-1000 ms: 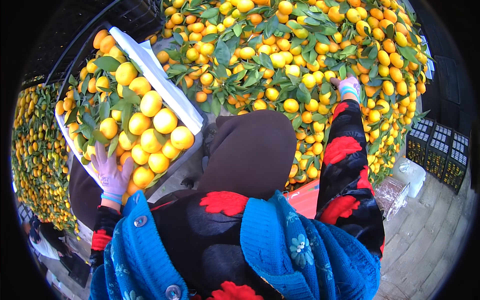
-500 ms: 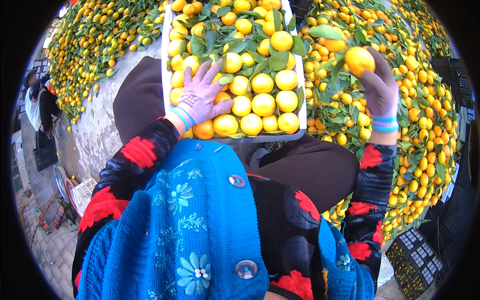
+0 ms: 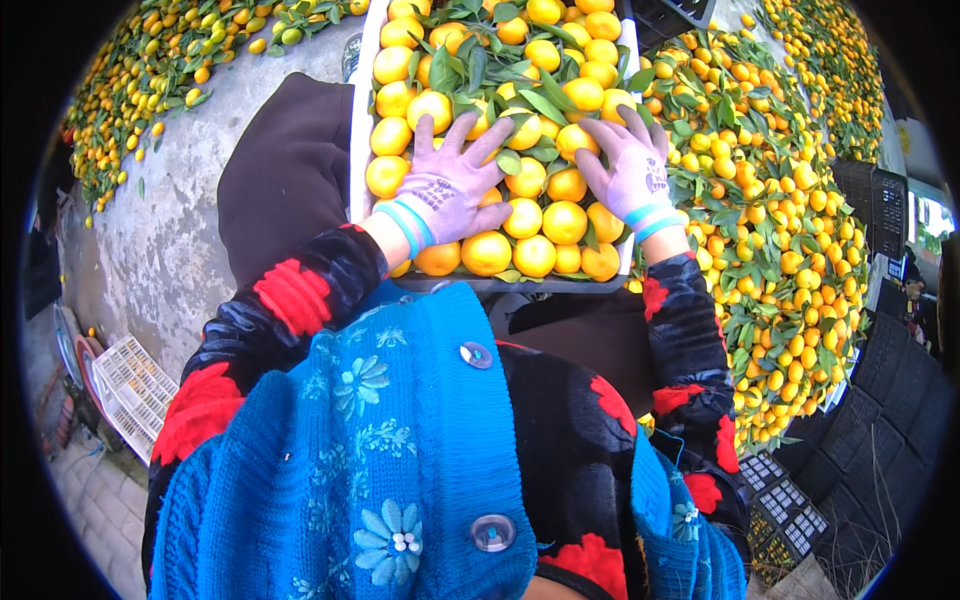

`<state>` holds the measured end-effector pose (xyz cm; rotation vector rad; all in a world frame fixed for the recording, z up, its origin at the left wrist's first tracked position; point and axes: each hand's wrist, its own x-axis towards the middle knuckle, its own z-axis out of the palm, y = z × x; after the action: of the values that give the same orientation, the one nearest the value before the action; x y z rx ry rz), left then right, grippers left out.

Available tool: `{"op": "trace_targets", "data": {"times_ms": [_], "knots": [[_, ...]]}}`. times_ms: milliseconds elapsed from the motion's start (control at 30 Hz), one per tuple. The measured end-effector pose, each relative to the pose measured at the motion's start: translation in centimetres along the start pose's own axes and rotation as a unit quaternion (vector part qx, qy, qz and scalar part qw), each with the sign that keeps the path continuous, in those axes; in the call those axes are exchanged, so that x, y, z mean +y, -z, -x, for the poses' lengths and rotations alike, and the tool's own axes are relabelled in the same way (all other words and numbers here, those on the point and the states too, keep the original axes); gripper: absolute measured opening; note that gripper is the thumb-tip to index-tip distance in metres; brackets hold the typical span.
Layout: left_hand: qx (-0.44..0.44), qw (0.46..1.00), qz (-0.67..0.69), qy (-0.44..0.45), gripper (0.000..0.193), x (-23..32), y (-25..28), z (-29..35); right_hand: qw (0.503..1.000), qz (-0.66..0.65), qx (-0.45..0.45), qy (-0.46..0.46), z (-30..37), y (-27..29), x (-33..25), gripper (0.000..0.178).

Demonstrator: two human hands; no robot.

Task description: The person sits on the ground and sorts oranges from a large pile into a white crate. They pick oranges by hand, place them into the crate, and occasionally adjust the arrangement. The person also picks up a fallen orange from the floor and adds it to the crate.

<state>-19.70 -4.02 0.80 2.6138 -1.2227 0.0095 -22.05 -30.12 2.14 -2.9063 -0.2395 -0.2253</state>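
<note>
A crate (image 3: 361, 150) with a white lining and a dark rim stands in front of me, filled with orange mandarins (image 3: 486, 254) and green leaves. My left hand (image 3: 447, 190), in a pale purple glove, lies over the fruit at the crate's middle left with its fingers spread. On the right side, my gloved right hand (image 3: 630, 172) rests over the mandarins, fingers stretched out and apart. Its fingertips touch a mandarin (image 3: 576, 141) beside them. What lies under both palms is hidden.
Heaped mandarins with leaves (image 3: 770, 230) lie to the right of the crate, and more fruit (image 3: 120, 110) covers the ground at far left. Black crates (image 3: 880, 400) are stacked at right. A white plastic basket (image 3: 130, 385) stands at lower left.
My right hand has moved left from over the heap, where it held a leafy mandarin, onto the fruit in the crate, and its fingers have spread. My left hand remains on the fruit.
</note>
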Motion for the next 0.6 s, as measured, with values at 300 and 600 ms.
{"op": "trace_targets", "data": {"times_ms": [300,600], "knots": [[0.039,0.999,0.02,-0.008,0.046,0.0,-0.4,0.0,1.0,0.027,0.015,0.002,0.2,-0.9,-1.2,0.036],[0.024,0.998,-0.023,-0.044,0.05,-0.7,-0.9,-0.2,0.956,0.011,0.261,-0.129,8.1,7.6,6.2,0.031]]}}
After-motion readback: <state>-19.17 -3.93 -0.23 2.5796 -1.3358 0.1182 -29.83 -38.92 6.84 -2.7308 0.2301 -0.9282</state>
